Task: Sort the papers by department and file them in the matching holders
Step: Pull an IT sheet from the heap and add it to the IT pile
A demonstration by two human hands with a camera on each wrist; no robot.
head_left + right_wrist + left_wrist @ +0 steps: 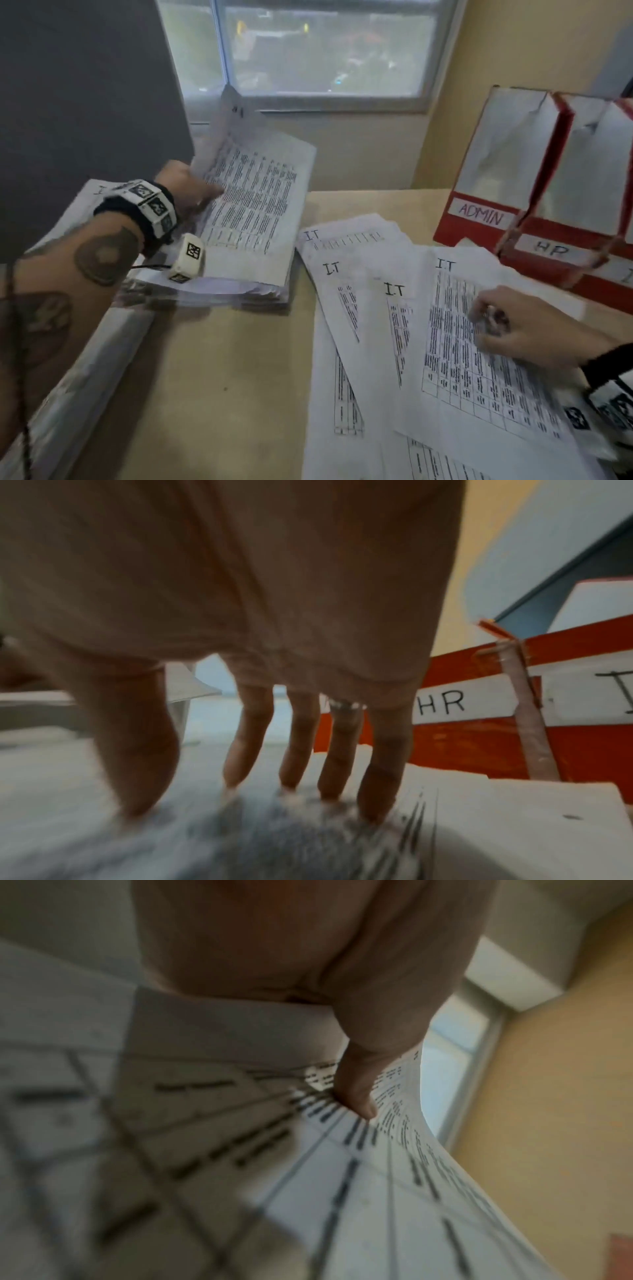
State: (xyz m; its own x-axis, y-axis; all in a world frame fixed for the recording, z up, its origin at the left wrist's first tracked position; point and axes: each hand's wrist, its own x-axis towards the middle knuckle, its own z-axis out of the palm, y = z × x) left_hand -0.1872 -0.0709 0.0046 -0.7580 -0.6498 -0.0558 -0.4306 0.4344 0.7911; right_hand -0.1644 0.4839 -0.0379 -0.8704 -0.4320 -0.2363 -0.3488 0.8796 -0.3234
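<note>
White printed papers marked I.T (pixel 442 329) lay fanned on the beige desk (pixel 222 394), unfiled. My right hand (pixel 513 329) pressed them with straight fingers; my left hand (pixel 186 192) pinched lifted sheets (pixel 253 192) from the unsorted stack (pixel 239 291). The red cardboard holders (pixel 479 219) stood nearby.

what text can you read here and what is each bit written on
"ADMIN": white label on the left red cardboard holder
"HR": white label on the middle red holder
"I.T": handwritten atop each of four loose white sheets
Printed tables on those sheets and on the lifted sheet in the left hand: too blurred.
</note>
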